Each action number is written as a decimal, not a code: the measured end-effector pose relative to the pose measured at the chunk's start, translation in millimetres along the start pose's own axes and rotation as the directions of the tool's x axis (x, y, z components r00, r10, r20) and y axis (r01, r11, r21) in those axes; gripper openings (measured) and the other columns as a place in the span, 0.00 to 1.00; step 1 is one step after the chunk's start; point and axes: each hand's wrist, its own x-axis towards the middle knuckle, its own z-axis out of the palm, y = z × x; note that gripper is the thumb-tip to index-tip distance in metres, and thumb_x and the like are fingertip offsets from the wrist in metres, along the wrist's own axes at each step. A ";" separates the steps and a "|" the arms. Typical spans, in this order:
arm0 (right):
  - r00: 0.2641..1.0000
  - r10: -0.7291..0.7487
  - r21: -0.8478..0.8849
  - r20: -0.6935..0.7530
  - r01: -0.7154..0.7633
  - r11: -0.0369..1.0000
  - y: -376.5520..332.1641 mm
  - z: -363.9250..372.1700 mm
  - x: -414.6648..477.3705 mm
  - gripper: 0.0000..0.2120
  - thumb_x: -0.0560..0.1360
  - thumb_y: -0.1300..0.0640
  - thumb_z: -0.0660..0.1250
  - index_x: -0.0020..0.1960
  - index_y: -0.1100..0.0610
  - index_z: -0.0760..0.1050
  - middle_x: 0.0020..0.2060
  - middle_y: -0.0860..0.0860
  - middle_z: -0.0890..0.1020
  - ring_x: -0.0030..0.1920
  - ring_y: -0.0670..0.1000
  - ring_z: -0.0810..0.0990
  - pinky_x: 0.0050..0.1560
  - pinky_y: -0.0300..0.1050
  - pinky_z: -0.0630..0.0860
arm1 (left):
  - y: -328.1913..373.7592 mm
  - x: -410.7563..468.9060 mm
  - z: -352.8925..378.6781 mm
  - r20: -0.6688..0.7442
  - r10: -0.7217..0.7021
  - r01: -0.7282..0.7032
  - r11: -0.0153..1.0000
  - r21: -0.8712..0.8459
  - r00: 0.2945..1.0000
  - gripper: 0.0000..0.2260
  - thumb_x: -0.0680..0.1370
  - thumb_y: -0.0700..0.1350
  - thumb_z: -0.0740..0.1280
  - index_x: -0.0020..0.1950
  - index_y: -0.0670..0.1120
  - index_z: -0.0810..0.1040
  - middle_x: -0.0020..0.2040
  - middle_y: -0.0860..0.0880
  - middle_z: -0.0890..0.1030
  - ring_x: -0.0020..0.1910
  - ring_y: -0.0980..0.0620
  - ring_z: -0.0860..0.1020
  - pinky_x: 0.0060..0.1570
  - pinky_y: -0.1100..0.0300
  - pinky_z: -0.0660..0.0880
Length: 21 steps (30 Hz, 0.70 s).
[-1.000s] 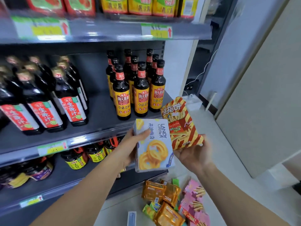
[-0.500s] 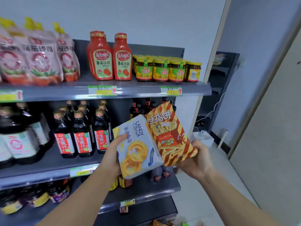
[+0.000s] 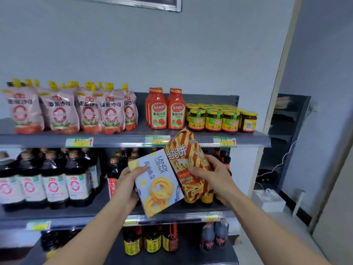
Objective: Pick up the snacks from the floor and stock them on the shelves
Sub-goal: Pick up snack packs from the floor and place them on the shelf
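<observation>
A: Where are the snacks right now?

B: Both off the floor and up in the air, in front of the middle shelf [image 3: 76, 217] toward its right end. The left hand [image 3: 129, 180] has the butter cookie box [image 3: 158, 184], thumb flat on the printed front near the upper left corner, the other fingers round the back where I can't see them. The right hand [image 3: 212, 176] has the striped biscuit-stick bag [image 3: 186, 163], fingers curled across its front about halfway up

A: Are the two packs apart?

B: No, edge against edge, both tilted, and the bag's top crosses the front edge of the top shelf [image 3: 118, 140], just under the ketchup bottles [image 3: 166, 111]. Which pack overlaps the other I can't tell

A: How would you expect them to handle?

B: The box looks light and stiff, cardboard with a smooth face, so a pinch across one edge ought to carry it, thumb and fingers opposite so it doesn't swivel. The bag is soft film with air in it, slippery and easy to crush, and the sticks inside would likely snap under a squeeze. Better held loosely round the middle or by the top seam

A: And a place for them?

B: That's the awkward bit, I think. The top shelf shows tomato sauce pouches [image 3: 61, 111], ketchup and soybean paste jars [image 3: 221, 119] out to its right corner, the middle one soy sauce bottles [image 3: 53, 178]. No snack row in view, so they may belong elsewhere
</observation>
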 end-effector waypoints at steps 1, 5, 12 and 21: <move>0.999 -0.045 -0.033 0.003 0.045 0.998 -2.9 8.6 1.2 0.18 0.68 0.56 0.77 0.54 0.47 0.75 0.50 0.48 0.84 0.47 0.48 0.85 0.46 0.45 0.81 | 7.4 -2.6 -5.3 -0.043 0.056 -0.055 0.998 0.010 0.998 0.32 0.67 0.43 0.76 0.69 0.43 0.69 0.57 0.39 0.82 0.53 0.38 0.82 0.51 0.39 0.78; 0.971 -0.239 -0.233 0.014 0.236 0.943 -9.0 41.0 7.4 0.24 0.70 0.51 0.75 0.63 0.44 0.71 0.54 0.42 0.79 0.54 0.44 0.80 0.57 0.49 0.78 | 38.0 -15.1 -28.1 -0.162 0.191 -0.175 0.978 0.112 0.968 0.17 0.75 0.42 0.71 0.62 0.44 0.71 0.54 0.42 0.82 0.47 0.42 0.83 0.39 0.52 0.79; 0.864 -0.463 -0.296 0.197 0.503 0.812 -19.9 114.3 7.8 0.28 0.77 0.48 0.67 0.73 0.36 0.61 0.65 0.43 0.73 0.65 0.42 0.70 0.66 0.44 0.69 | 96.0 -52.6 -80.2 -0.409 0.406 -0.267 0.896 0.355 0.817 0.17 0.72 0.40 0.75 0.54 0.42 0.70 0.46 0.45 0.77 0.38 0.48 0.78 0.34 0.58 0.73; 0.822 -0.477 -0.124 0.311 0.532 0.838 -41.3 226.0 -5.0 0.27 0.78 0.48 0.65 0.74 0.39 0.60 0.65 0.45 0.72 0.67 0.47 0.70 0.68 0.52 0.70 | 158.2 -107.0 -169.0 -0.539 0.453 -0.357 0.891 0.279 0.710 0.12 0.74 0.38 0.71 0.52 0.51 0.75 0.50 0.42 0.79 0.41 0.45 0.78 0.39 0.54 0.79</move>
